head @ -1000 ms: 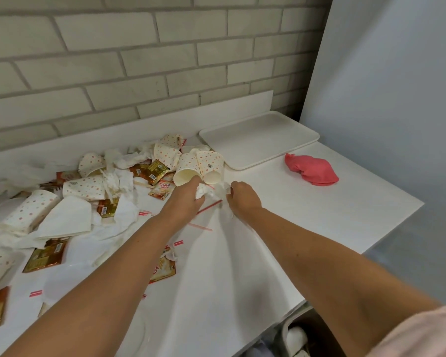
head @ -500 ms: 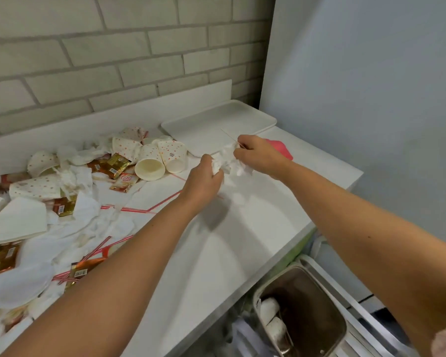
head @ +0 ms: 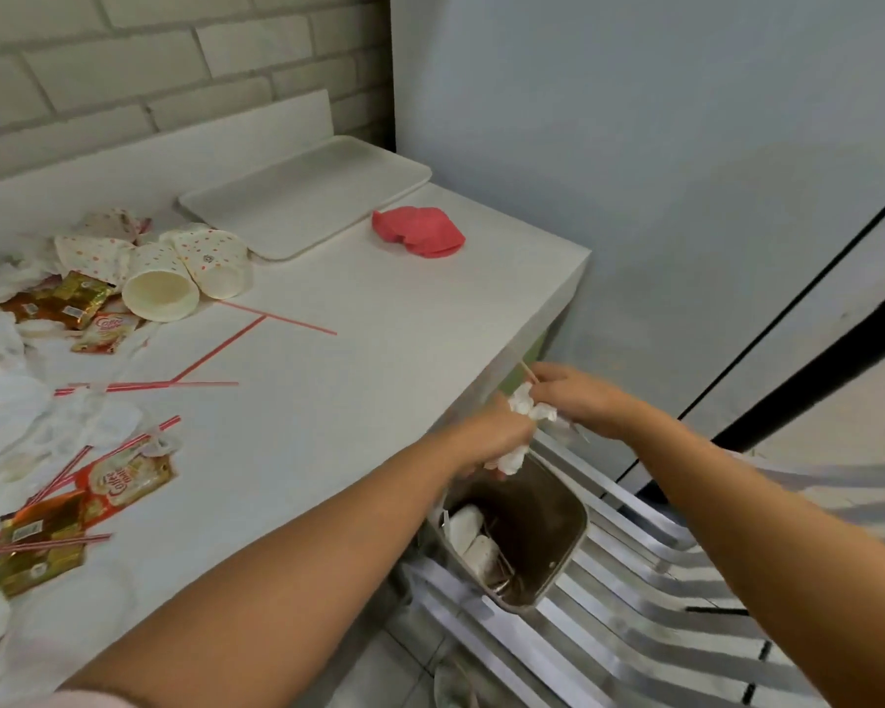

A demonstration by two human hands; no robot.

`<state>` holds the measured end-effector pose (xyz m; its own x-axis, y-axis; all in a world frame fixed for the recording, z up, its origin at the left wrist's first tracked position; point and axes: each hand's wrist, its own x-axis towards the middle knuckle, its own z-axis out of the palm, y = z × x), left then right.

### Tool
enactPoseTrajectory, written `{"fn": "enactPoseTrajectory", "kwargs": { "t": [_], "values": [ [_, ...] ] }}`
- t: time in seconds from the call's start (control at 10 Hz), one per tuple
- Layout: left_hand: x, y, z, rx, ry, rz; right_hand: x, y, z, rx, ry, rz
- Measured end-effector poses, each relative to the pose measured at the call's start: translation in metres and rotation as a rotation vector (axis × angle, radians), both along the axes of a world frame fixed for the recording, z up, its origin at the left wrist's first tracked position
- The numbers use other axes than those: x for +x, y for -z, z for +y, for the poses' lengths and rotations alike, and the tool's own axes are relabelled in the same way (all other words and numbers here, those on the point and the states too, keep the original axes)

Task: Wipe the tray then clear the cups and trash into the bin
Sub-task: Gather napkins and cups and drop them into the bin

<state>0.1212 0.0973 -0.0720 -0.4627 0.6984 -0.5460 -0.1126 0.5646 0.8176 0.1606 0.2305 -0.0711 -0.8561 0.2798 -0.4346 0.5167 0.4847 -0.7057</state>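
Got both hands right above the bin point(head: 569, 549), just off the edge of the counter point(head: 358, 380). Can see the left hand point(head: 491, 442) clenched round a crumpled white tissue wad point(head: 530, 408), with a tail of it dangling straight over the bin's open mouth. Same wad gripped from the other end by the right hand point(head: 578, 401), fingers curled in, plus a thin stick point(head: 527, 373) poking up out of that grip. Can't tell exactly which fingers do the pinching, way too blurry. Down inside the bin, already got a couple of white cups point(head: 468, 526) lying on their sides.

Up and left of the bin, at the counter's far corner by the brick wall, spotted the tray point(head: 302, 201) lying flat. Between that and the bin, a red cloth point(head: 420, 232) bunched up on the counter. Further left of the bin, nearer than the tray, a heap of polka-dot paper cups point(head: 159, 288) tipped over, one with its open mouth facing this way. Well left of the bin, still on the counter, loads of trash: red-and-white straws point(head: 215, 352) crossing each other, gold and white coffee sachets point(head: 124, 477), loose white tissues point(head: 16, 401)
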Motion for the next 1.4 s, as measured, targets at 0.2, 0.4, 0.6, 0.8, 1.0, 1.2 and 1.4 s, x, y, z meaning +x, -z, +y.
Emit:
{"fn": "enactPoseTrajectory", "kwargs": {
  "t": [0.2,0.4,0.6,0.8,1.0,1.2,1.4],
  "values": [
    [0.018,0.065,-0.017,-0.286,-0.113,-0.228,0.037,0.067,-0.015,0.026,0.140,-0.334],
    [0.014,0.078,-0.014,-0.383,-0.184,-0.218,0.035,0.097,-0.023,0.062,0.166,-0.403],
    [0.008,0.067,-0.012,-0.422,-0.149,-0.095,0.020,0.087,-0.025,0.162,0.030,-0.407],
    [-0.001,0.038,-0.013,-0.386,-0.023,0.016,-0.014,0.047,-0.029,0.241,-0.259,-0.584],
    [-0.015,-0.007,-0.042,-0.274,-0.027,0.188,-0.043,-0.031,-0.056,0.456,-0.598,-0.619],
    [-0.038,-0.035,-0.098,-0.242,-0.231,0.554,-0.071,-0.083,-0.111,0.514,-0.789,-0.402],
    [-0.053,-0.044,-0.172,-0.280,-0.404,0.709,-0.097,-0.081,-0.182,0.532,-0.846,-0.116]
  ]
}}
